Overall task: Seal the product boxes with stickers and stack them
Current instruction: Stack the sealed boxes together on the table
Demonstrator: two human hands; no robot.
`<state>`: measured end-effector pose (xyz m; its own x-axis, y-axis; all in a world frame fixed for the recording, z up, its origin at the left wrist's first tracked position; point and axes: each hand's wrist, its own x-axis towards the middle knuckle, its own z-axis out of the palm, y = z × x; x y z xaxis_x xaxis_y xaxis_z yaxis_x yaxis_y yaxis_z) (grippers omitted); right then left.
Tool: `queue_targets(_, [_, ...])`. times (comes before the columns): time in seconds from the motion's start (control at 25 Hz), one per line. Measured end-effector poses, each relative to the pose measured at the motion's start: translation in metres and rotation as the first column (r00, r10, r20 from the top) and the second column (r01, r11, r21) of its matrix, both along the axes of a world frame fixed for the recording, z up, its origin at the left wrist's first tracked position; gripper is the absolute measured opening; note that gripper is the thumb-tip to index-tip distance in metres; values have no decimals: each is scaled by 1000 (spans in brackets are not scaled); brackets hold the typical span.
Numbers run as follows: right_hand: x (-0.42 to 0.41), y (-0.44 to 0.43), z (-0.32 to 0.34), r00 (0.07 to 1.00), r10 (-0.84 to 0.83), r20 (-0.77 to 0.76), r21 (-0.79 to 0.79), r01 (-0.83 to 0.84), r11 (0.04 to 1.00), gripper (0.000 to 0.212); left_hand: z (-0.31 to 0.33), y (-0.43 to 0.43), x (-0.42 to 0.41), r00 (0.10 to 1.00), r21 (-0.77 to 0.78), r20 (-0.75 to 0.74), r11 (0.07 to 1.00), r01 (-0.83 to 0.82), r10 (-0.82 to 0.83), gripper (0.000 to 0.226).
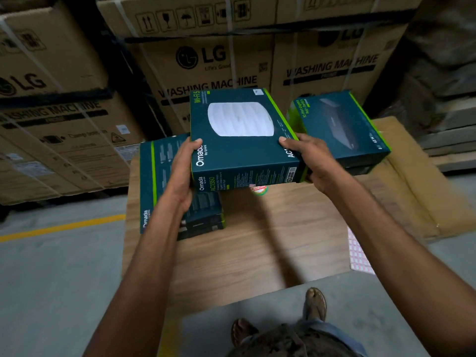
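- Boxes are sitting in a low stack at the table's left, partly hidden behind the left forearm; a careless set-down could be knocking that pile askew.
- Left hand is gripping the near left corner of the held box, thumb on top and fingers curled under.
- The held box is hovering above the table, between the two stacks. With only its near corners being pinched, the far end could dip and slip free.
- A round sticker is showing at its lower front edge. Whether it is fully pressed down is unclear, and a loose one could peel off during stacking.
- Right hand is clasping the near right corner the same way.
- A second stack is standing just beside that hand, close enough to be bumped.
- A sticker sheet is lying at the table's right edge.
- The wooden table is standing on a grey floor with a yellow line, and washing-machine cartons are rising behind.
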<state>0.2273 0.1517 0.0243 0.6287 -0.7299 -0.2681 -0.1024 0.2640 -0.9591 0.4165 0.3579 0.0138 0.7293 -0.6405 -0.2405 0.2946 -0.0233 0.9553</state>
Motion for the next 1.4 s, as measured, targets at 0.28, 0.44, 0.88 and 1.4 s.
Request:
queue_targets(0.28, [-86, -131, 2, 996, -85, -36, -91, 81, 993, 25, 17, -150, -66, 977, 67, 135, 986, 154, -162, 37])
queue_targets(0.44, [-119, -216, -11, 995, -85, -60, -143, 76, 987, 32, 8, -237, -99, 968, 112, 159, 978, 175, -192, 40])
queue_targets(0.88, [-151, -319, -70, 973, -35, -229, -164, -3, 986, 30, -68, -336, -139, 948, 267, 185, 942, 204, -258, 50])
queue_targets(1.4, [-139, -340, -120, 982, -12, -189, -195, -26, 980, 36, -89, -350, -134, 959, 277, 147, 941, 195, -242, 61])
